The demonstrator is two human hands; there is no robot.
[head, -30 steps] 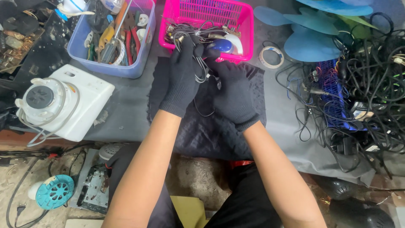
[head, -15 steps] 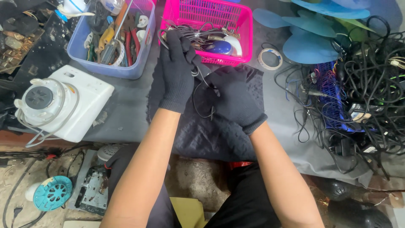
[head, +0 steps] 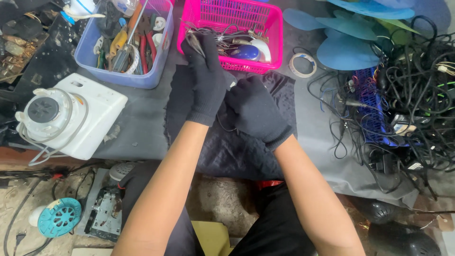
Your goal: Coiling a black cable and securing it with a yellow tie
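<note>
**Thin wire between my gloved hands, over the dark cloth**

My left hand (head: 204, 78), in a black glove, is raised at the near edge of the pink basket (head: 272, 45), fingers closed around a thin dark wire (head: 222, 124) and a small metal piece at the fingertips; I cannot make out what that piece is. My right hand (head: 258, 110), also gloved, sits just beside it, curled into a loose fist over the dark cloth (head: 227, 151) spread on the desk (head: 142, 114). It seems to grip the lower run of the same wire, though the glove hides the contact.

As I judge it, the work is in the middle: the wire is out and in hand, loops hang slack between my wrists, and nothing finished lies on the cloth.

The pink basket holds a tangle of wire, a blue-and-white rounded part and some metal bits. The blue bin (head: 118, 78) to its left is packed with pliers with red grips, screwdrivers and other hand tools. On the far right a heap of black cables (head: 412, 95) spills over a blue grid. A white appliance (head: 71, 116) stands on the left, and a roll of tape (head: 302, 64) lies beside the basket.
</note>
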